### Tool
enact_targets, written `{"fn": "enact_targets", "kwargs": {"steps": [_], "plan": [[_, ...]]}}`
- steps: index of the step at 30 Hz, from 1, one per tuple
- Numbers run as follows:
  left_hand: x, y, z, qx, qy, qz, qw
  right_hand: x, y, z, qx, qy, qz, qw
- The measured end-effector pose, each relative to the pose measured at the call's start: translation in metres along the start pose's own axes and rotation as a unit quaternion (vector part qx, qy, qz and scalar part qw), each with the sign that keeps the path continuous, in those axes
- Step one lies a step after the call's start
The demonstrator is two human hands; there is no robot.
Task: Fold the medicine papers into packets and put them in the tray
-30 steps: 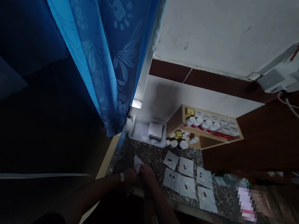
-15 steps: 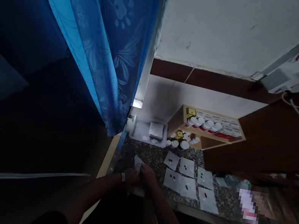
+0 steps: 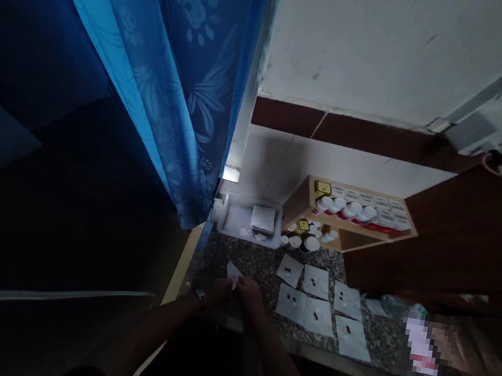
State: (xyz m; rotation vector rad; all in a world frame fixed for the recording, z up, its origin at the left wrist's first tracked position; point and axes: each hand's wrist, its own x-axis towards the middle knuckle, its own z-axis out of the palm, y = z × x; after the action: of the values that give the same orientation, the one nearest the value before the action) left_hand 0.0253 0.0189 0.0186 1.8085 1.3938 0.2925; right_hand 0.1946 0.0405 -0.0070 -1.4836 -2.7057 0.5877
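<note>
Between my two hands is a small white paper (image 3: 233,272), partly folded, its pointed end sticking up past the fingers. My left hand (image 3: 219,291), with a watch on the wrist, is closed on its left side. My right hand (image 3: 249,294) pinches it from the right. Whatever may lie inside the paper is hidden. To the right, several white paper squares (image 3: 290,311) lie flat on the speckled stone counter (image 3: 262,261), each with a few dark and pale pills (image 3: 318,316) on it.
Behind my hands stands a clear plastic tray (image 3: 230,220) holding a stack of white papers (image 3: 263,219). White-capped bottles (image 3: 311,244) stand beside a wooden shelf (image 3: 346,227) of boxes and bottles. A blue curtain (image 3: 197,107) hangs at left; a pixelated item (image 3: 421,348) lies at right.
My hands stay in nearly the same place, shifting their fingers slightly on the paper. The left wrist has turned a little. The camera view has moved slightly.
</note>
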Motion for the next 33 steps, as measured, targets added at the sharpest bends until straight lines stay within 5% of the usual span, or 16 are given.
{"fn": "enact_targets", "kwargs": {"steps": [6, 17, 26, 33], "plan": [[0.001, -0.014, 0.011, -0.002, 0.090, 0.028, 0.996, 0.002, 0.000, -0.004, 0.020, -0.006, 0.017, 1.000], [0.028, -0.020, 0.030, -0.142, 0.162, -0.122, 0.969, 0.004, -0.005, -0.013, 0.077, 0.003, 0.069, 0.995], [0.037, -0.010, 0.023, -0.182, 0.172, -0.232, 0.940, 0.014, -0.009, -0.016, 0.072, 0.006, 0.096, 0.993], [0.040, -0.010, 0.019, -0.161, 0.166, -0.229, 0.946, 0.017, -0.007, -0.012, 0.067, 0.007, 0.100, 0.993]]}}
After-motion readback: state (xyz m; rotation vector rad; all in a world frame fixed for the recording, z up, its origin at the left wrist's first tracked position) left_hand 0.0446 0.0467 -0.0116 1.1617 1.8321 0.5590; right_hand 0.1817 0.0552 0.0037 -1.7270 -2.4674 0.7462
